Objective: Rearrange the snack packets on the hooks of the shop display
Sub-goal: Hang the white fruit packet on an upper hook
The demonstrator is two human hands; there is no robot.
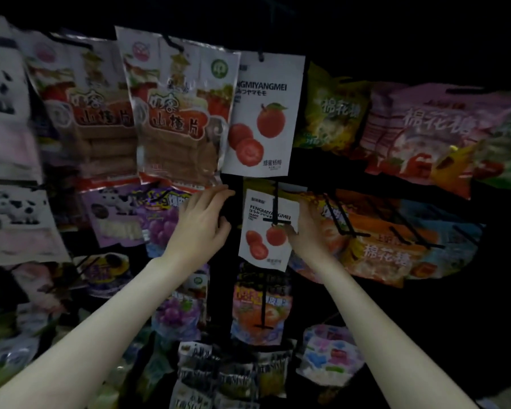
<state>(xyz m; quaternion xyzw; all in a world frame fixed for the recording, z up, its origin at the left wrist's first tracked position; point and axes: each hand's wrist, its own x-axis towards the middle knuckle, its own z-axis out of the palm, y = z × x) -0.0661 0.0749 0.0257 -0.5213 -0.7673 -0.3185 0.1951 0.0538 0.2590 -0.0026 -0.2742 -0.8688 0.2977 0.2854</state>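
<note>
Below the upper plum packet (263, 119), the right hand (303, 234) pinches a smaller plum packet (266, 228); left hand (201, 225) spread.

light: dim — backdrop: black — edges: lost in shadow

Small white packet (264, 231) printed with red fruit and "FENGMIYANGMEI" — tilted slightly, threaded on a black hook (275, 206), its right edge held by the right hand (306, 231). A larger matching packet (266, 116) hangs directly above — upright.
</note>
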